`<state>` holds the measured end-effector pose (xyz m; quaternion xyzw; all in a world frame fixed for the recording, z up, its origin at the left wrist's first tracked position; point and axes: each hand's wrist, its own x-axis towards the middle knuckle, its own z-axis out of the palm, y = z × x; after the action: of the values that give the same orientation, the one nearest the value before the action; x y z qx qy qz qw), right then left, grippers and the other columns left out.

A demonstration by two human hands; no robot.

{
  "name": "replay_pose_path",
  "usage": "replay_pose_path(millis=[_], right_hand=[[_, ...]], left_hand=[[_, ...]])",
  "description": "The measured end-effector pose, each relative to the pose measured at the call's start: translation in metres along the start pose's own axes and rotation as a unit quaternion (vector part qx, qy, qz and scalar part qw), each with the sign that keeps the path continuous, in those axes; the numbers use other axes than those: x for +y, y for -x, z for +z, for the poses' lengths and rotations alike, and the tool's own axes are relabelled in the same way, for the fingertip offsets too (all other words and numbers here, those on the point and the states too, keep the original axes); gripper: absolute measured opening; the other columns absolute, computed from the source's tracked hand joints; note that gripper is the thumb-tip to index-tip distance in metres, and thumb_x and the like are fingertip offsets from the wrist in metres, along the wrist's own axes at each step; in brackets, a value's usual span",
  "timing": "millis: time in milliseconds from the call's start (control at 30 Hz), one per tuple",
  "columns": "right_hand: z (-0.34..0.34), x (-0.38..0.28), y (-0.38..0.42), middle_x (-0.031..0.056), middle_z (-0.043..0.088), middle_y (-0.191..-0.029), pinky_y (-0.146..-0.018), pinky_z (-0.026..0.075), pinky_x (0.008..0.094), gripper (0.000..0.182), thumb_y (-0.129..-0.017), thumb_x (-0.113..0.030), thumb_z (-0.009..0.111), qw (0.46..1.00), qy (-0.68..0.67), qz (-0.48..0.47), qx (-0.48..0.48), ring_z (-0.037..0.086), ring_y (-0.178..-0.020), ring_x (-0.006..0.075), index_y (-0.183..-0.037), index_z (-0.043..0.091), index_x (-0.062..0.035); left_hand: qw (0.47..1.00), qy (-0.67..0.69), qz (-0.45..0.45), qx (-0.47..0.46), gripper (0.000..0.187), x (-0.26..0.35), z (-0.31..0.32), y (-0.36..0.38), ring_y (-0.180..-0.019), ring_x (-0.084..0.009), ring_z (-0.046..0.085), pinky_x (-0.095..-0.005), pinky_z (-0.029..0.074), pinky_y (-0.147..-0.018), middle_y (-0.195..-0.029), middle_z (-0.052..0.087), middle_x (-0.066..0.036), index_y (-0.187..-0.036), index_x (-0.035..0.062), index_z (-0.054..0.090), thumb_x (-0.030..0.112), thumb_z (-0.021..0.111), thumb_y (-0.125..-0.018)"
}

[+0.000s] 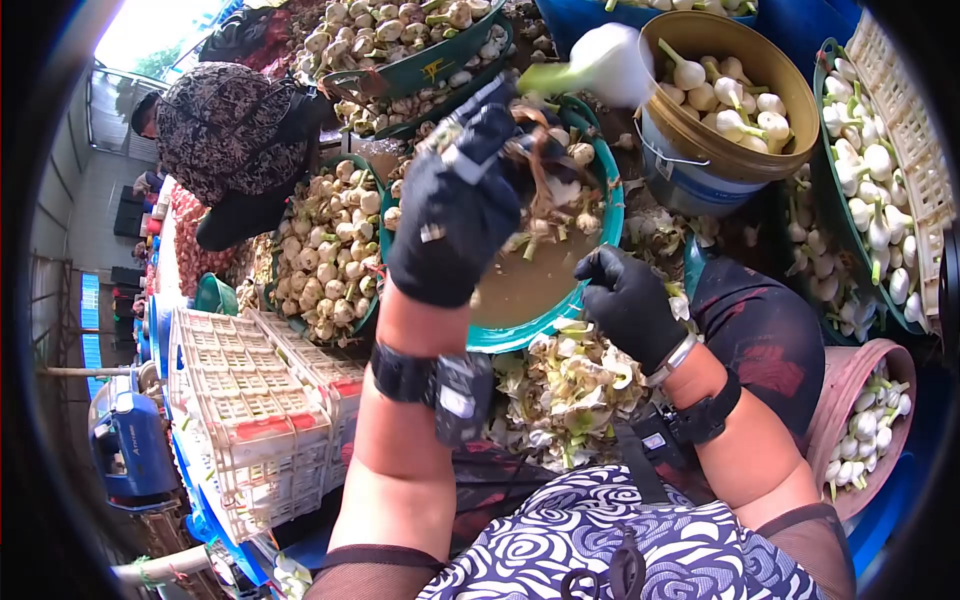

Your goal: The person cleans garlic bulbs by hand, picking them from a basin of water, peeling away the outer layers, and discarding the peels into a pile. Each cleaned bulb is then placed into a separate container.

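Observation:
My left hand (455, 205), in a black glove, is raised over the green basin (612, 200). Its fingers are closed and partly blurred, with the stem of a white garlic bulb (612, 68) at the fingertips. The bulb points right, toward the bucket (700, 150) of trimmed garlic. Loose brown husk (540, 165) shows beside those fingers. Over the basin's near right rim, my right hand (632, 305) is curled, also gloved in black; the inside of its grip is hidden. Murky water and untrimmed garlic bulbs (580, 155) are in the basin.
Garlic peelings (570, 390) are heaped below the basin. White bulbs fill a green tub (880, 200) and a pink bucket (830, 440) on the right. Plastic crates (250, 400) stand at left. A co-worker in a patterned top (235, 125) bends near tubs of garlic (330, 250).

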<state>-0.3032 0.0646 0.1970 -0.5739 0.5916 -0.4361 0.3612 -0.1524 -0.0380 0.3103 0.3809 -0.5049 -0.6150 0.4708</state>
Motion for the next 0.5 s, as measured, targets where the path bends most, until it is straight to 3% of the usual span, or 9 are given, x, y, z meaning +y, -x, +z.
replay_pose_path(millis=[33, 100, 133, 200, 233, 300, 367, 433, 500], right_hand=[[-0.005, -0.001, -0.004, 0.0142, 0.059, -0.066, -0.060, 0.046, 0.0352, 0.010, -0.076, -0.013, 0.061, 0.996, -0.071, 0.049, -0.024, 0.058, -0.060, 0.0277, -0.078, 0.057, -0.0048], [-0.015, -0.008, -0.009, 0.0138, 0.059, -0.066, -0.059, 0.046, 0.0351, 0.012, -0.077, -0.015, 0.062, 0.984, -0.142, 0.097, -0.043, 0.057, -0.059, 0.0276, -0.076, 0.057, -0.0042], [-0.021, -0.017, -0.008, 0.0134, 0.059, -0.066, -0.057, 0.044, 0.0354, 0.017, -0.079, -0.018, 0.063, 0.978, -0.155, 0.128, -0.049, 0.056, -0.058, 0.0273, -0.074, 0.056, -0.0033], [-0.022, -0.019, -0.004, 0.0137, 0.057, -0.063, -0.054, 0.041, 0.0377, 0.028, -0.081, -0.026, 0.065, 0.987, -0.083, 0.129, -0.050, 0.054, -0.055, 0.0291, -0.072, 0.054, -0.0012], [-0.026, -0.025, -0.002, 0.0154, 0.056, -0.065, -0.055, 0.042, 0.0387, 0.030, -0.080, -0.028, 0.066, 0.990, -0.023, 0.115, -0.077, 0.055, -0.058, 0.0314, -0.072, 0.054, -0.0011], [-0.021, -0.024, 0.004, 0.0166, 0.055, -0.069, -0.059, 0.043, 0.0402, 0.028, -0.079, -0.028, 0.066, 0.988, -0.051, 0.106, -0.097, 0.056, -0.064, 0.0338, -0.076, 0.056, -0.0019], [-0.015, -0.022, 0.006, 0.0172, 0.055, -0.074, -0.062, 0.044, 0.0412, 0.026, -0.079, -0.027, 0.065, 0.990, -0.056, 0.082, -0.102, 0.057, -0.070, 0.0345, -0.081, 0.057, -0.0029], [-0.009, -0.018, 0.005, 0.0175, 0.056, -0.077, -0.063, 0.044, 0.0419, 0.025, -0.079, -0.027, 0.065, 0.987, -0.059, 0.090, -0.115, 0.057, -0.072, 0.0359, -0.084, 0.057, -0.0039], [-0.013, -0.026, -0.001, 0.0175, 0.056, -0.077, -0.064, 0.044, 0.0422, 0.026, -0.079, -0.028, 0.065, 0.985, -0.044, 0.112, -0.127, 0.057, -0.072, 0.0359, -0.084, 0.058, -0.0041]], left_hand=[[0.982, -0.170, 0.076, 0.016, 0.031, 0.006, 0.004, -0.005, -0.079, -0.0098, 0.057, -0.0218, 0.048, -0.067, -0.098, 0.063, -0.005, -0.121, -0.0019, 0.053, 0.005, 0.052, -0.090], [0.994, 0.031, 0.073, -0.076, 0.029, -0.039, -0.035, -0.009, -0.082, -0.0095, 0.057, -0.0206, 0.047, -0.067, -0.096, 0.063, -0.007, -0.115, -0.0035, 0.057, 0.005, 0.058, -0.087], [0.998, -0.054, -0.032, -0.018, 0.029, -0.058, -0.052, -0.004, -0.083, -0.0121, 0.058, -0.0226, 0.048, -0.069, -0.093, 0.063, -0.008, -0.112, -0.0038, 0.058, 0.002, 0.059, -0.083], [0.851, -0.521, -0.048, -0.039, 0.032, -0.140, -0.095, 0.017, -0.090, -0.0213, 0.063, -0.0300, 0.048, -0.081, -0.098, 0.066, -0.014, -0.109, -0.0028, 0.060, 0.003, 0.058, -0.077], [0.813, -0.577, 0.005, -0.074, 0.034, -0.205, -0.134, 0.034, -0.082, -0.0201, 0.063, -0.0316, 0.050, -0.070, -0.096, 0.067, -0.011, -0.112, 0.0022, 0.061, 0.015, 0.065, -0.082], [0.913, -0.306, -0.265, 0.056, 0.038, -0.240, -0.126, 0.047, -0.082, -0.0185, 0.063, -0.0329, 0.051, -0.069, -0.094, 0.067, -0.008, -0.116, 0.0030, 0.059, 0.017, 0.068, -0.081], [0.890, -0.042, -0.419, 0.171, 0.044, -0.269, -0.124, 0.034, -0.082, -0.0168, 0.061, -0.0313, 0.052, -0.070, -0.094, 0.066, -0.006, -0.119, 0.0046, 0.057, 0.021, 0.070, -0.080], [0.916, -0.381, -0.090, -0.081, 0.035, -0.382, -0.180, 0.040, -0.087, -0.0158, 0.059, -0.0299, 0.049, -0.082, -0.099, 0.064, -0.003, -0.113, 0.0090, 0.058, 0.024, 0.066, -0.083], [0.843, -0.428, -0.324, -0.035, 0.030, -0.415, -0.170, 0.023, -0.095, -0.0184, 0.060, -0.0304, 0.046, -0.088, -0.104, 0.064, -0.005, -0.109, 0.0093, 0.059, 0.023, 0.065, -0.083]])
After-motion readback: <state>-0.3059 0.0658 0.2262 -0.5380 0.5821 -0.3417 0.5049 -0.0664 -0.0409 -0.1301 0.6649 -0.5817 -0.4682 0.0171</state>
